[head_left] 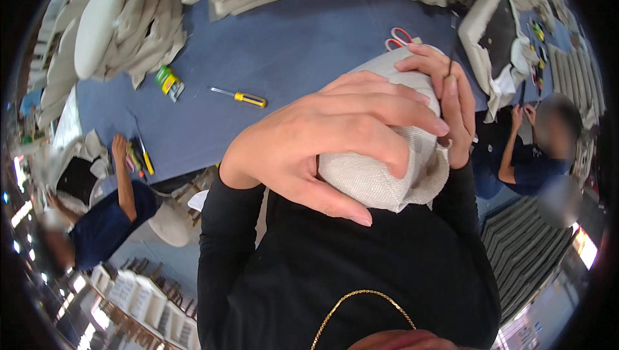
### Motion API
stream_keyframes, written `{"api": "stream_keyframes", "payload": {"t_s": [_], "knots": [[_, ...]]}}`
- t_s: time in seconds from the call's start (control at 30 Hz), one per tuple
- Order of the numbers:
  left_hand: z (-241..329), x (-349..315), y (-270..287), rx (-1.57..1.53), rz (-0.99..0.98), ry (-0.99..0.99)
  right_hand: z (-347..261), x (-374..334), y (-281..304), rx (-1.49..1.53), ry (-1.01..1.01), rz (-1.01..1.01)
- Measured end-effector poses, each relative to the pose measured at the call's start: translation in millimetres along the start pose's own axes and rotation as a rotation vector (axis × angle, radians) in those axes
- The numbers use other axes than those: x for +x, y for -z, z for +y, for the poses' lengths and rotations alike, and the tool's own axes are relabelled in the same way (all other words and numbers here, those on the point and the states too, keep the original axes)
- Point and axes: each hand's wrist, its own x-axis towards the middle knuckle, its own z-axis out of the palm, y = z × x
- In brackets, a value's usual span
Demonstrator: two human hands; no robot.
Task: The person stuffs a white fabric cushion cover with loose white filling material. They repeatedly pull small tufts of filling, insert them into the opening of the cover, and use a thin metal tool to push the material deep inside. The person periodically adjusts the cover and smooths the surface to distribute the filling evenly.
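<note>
half-curled around a pale, coarsely woven cushion (371, 180), the left hand (316, 127) hides its middle from me; the right hand (455, 108) pinches a thin dark rod (452, 44), lower end hidden.

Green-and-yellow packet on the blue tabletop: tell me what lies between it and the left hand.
In the head view, a yellow-handled screwdriver with a slim metal shaft lies between the packet and the left hand, touching neither.

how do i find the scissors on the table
On the blue table, look just beyond the held pale cushion. Near its far edge are the scissors, blades hidden, set apart from the yellow-handled screwdriver farther left by red finger loops.
</note>
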Motion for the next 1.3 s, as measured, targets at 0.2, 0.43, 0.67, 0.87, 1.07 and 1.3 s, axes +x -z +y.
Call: {"api": "stream_keyframes", "payload": {"t_s": [0.2, 0.43, 0.67, 0.87, 1.07, 1.3], "knots": [[-6, 16, -15, -0.012, 0.003, 0.104, 26, -4, 28, 0.010, 0.063, 0.036], [-1, 30, -27, 0.109, 0.007, 0.273, 31, -16, 36, 0.059, 0.050, 0.089], [-2, 31, -25, 0.129, 0.020, 0.302, 30, -14, 50, 0.246, -0.007, 0.190], [-13, 38, -23, 0.057, -0.065, 0.145, 29, -17, 59, 0.106, -0.044, 0.090], [-23, 50, -28, 0.025, -0.110, 0.060, 45, -25, 62, 0.106, 0.020, 0.162], [-20, 39, -39, 0.068, 0.025, 0.088, 39, -32, 62, 0.097, 0.020, 0.189]]}}
